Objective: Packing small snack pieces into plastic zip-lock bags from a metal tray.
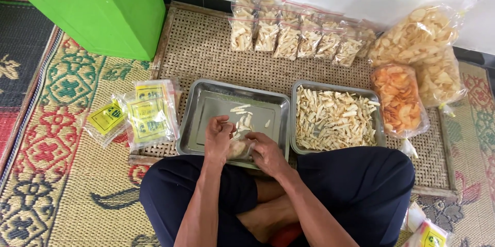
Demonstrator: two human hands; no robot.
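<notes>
While the woven mat [206,51] is bearing both metal trays [206,104], the fuller one is sitting near, keeping chips [334,118] handy; the left hand [217,136] and right hand [264,150] are pinching a small clear bag [241,148] over the emptier tray.

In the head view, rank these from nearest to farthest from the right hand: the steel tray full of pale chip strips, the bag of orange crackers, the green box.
From the right hand:
1. Steel tray full of pale chip strips, just right.
2. Bag of orange crackers, farther right.
3. Green box, far upper left.
</notes>
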